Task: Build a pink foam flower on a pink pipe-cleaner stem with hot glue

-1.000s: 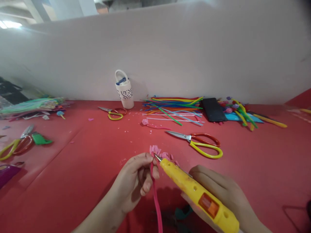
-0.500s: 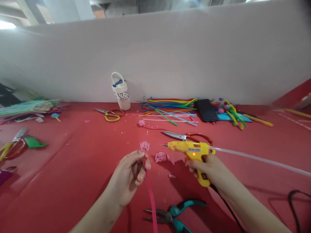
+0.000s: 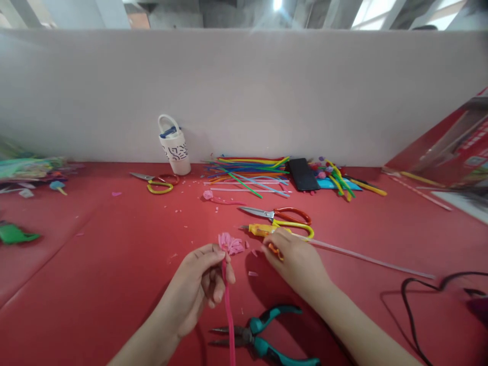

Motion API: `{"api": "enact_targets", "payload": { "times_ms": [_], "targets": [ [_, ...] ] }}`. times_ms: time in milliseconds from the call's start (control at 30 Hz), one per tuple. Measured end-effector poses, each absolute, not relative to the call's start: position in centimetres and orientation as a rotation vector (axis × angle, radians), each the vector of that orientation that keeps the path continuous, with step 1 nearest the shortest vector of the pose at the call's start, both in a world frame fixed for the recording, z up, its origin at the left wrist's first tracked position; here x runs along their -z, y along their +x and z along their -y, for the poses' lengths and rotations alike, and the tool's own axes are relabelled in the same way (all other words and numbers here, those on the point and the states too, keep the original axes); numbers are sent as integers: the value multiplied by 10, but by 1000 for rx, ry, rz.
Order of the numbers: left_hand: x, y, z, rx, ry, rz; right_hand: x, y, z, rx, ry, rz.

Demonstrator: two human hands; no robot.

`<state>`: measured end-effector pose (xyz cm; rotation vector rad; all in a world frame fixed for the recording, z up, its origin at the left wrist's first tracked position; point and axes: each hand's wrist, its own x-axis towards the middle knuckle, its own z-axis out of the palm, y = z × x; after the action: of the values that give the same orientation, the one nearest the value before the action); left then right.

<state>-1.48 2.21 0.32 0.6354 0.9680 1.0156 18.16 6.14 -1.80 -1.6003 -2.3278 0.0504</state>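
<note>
Pinching stem, gripping glue gun

Left hand pinches the pink stem just under its crinkled petals, near centre. Right hand grasps the yellow glue gun, right of the petals, beside the near scissors. Judgement: light pinch, petals upright, uncrushed; gun low and steady, nozzle likely hot, best aimed clear of fingers.

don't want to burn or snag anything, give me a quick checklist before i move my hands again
- Left hand gripping the pink stem: ok
- Right hand on the yellow glue gun: ok
- Glue gun nozzle pointed away from the right hand: ok
- Glue gun clear of the nearest scissors: not ok, it overlaps their yellow handle
- Pliers closed: not ok, jaws apart
- Nozzle cool: cannot tell
</note>
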Motion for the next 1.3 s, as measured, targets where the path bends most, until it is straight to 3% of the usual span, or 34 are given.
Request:
{"api": "enact_targets", "payload": {
  "times_ms": [267, 700, 1067, 1300],
  "targets": [
    [-4, -10, -19, -947, 666, -992, 29, 159, -64, -309, -1376, 2350],
    [-2, -4, -10, -855, 714, -962, -24, 171, -27, -1248, -1199, 1763],
    [-3, 1, -7, -763, 839, -1141, -23, 168, -18, -722, -1289, 2277],
    [-2, 4, -8, -709, 863, -1168, -20, 169, -19, -758, -1296, 2234]
  ]
}}
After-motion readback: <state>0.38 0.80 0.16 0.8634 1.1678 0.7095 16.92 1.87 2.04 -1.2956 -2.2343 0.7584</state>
